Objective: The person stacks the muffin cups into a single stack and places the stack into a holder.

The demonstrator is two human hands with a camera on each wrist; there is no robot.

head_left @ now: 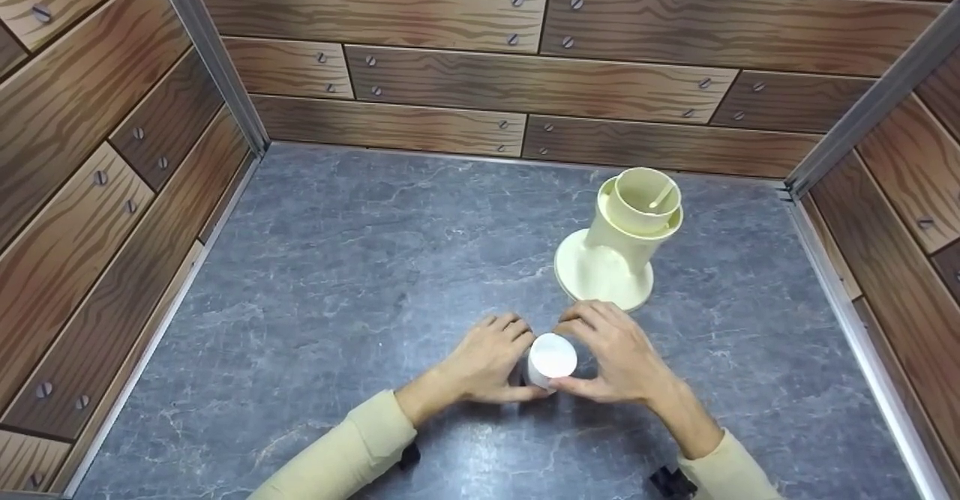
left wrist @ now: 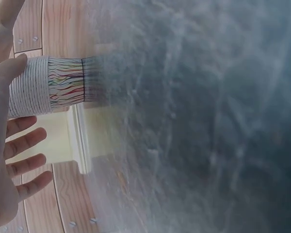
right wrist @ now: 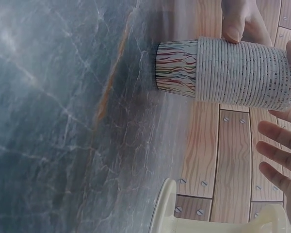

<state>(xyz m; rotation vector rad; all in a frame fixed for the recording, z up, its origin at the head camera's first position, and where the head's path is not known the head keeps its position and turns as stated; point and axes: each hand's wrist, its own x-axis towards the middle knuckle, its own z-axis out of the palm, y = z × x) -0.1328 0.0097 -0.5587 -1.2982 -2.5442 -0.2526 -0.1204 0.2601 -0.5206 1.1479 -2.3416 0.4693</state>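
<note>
A tall stack of nested paper cups [head_left: 553, 361] stands upright on the table, open side up, between both hands. Its white rims form close ridges, and thin coloured wavy lines show on the lowest cup in the left wrist view [left wrist: 65, 82]. My left hand [head_left: 491, 361] holds the stack from the left, thumb on the near side, index finger on the far side, other fingers spread. From the right, my right hand [head_left: 619, 354] holds it near the top rim between thumb and index finger. Its remaining fingers are spread in the right wrist view [right wrist: 286, 150].
Just beyond the right hand stands a cream-coloured stand [head_left: 607, 279] with a round base and a wide tube. A smaller open cylinder [head_left: 645, 211] sits in the tube's top. Wood-patterned walls [head_left: 435, 80] enclose the grey marbled table [head_left: 322, 275].
</note>
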